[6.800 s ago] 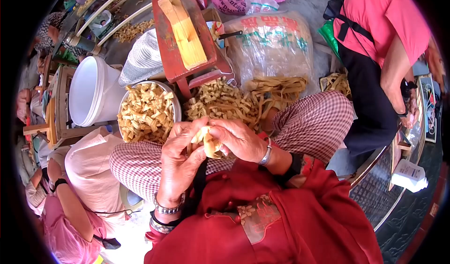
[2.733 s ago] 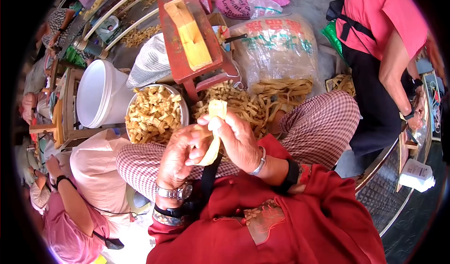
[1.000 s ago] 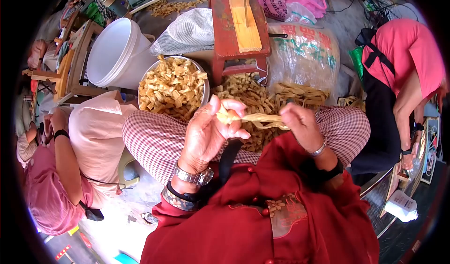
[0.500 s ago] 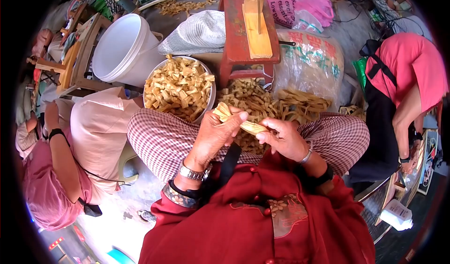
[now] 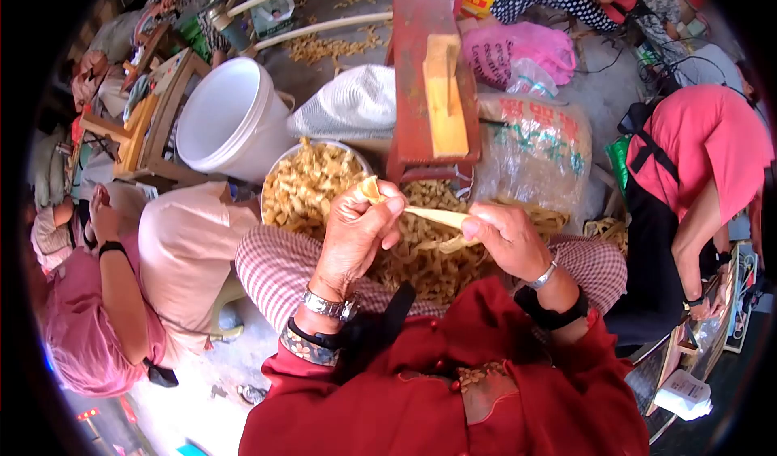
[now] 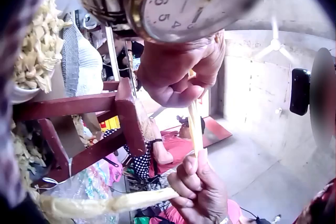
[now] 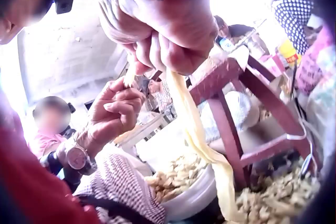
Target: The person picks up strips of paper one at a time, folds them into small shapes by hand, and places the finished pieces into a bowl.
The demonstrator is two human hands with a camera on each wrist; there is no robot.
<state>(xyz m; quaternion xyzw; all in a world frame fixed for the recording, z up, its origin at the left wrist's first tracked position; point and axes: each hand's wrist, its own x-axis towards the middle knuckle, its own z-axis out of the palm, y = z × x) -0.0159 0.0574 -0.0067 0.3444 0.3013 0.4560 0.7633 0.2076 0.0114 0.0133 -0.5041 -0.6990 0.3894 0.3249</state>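
A pale yellow flat strip (image 5: pixel 437 216) is stretched between the two hands over the lap. The left hand (image 5: pixel 356 233) pinches one end between thumb and fingers, and a short folded tip sticks out above them. The right hand (image 5: pixel 510 241) grips the strip farther along, its fingers curled. From the right fist a long loose tail (image 7: pixel 194 124) hangs down in the right wrist view. In the left wrist view, a narrow taut length (image 6: pixel 196 124) runs between both hands. Below them lies a pile of similar short pieces and strips (image 5: pixel 421 266).
A round metal bowl heaped with folded yellow pieces (image 5: pixel 312 185) stands ahead on the left, beside a white bucket (image 5: pixel 227 116). A red bench (image 5: pixel 409 67) carries a wooden block (image 5: pixel 443 108). A clear plastic sack (image 5: pixel 530 152) stands behind the loose strips. People sit on both sides.
Earlier the hands worked close together on a small piece, then drew apart. Since half a second ago, the right hand has moved away from the left, stretching the strip. The head view has shifted.
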